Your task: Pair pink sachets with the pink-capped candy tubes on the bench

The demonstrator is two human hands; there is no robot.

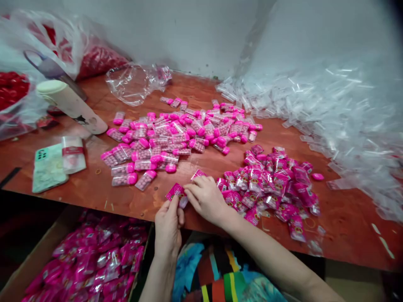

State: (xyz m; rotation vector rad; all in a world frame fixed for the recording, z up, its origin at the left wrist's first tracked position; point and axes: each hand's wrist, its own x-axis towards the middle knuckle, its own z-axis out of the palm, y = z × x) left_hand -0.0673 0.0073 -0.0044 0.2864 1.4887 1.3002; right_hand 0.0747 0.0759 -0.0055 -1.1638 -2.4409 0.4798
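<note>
A: What's blocked?

B: My left hand (pixel 170 220) covers the lower part of the pink printed wrapper (pixel 175 191). A translucent piece (pixel 183 202) beside it is mostly behind my fingers, can't tell what. My right hand (pixel 206 197) hides part of a second pink piece (pixel 199 173), also whether it grips anything.

A: Cut off?

B: Bottom edge: both forearms (pixel 267 243), cardboard box (pixel 39 249) of pink packets (pixel 91 260). Right: clear plastic sleeves (pixel 340 121). Left: plastic bag (pixel 14 125) of red pieces (pixel 11 86).

A: Legible?

B: Wrapper print, too small. Label (pixel 72 151) on the phone (pixel 47 170), unreadable. Far sleeves blur together.
</note>
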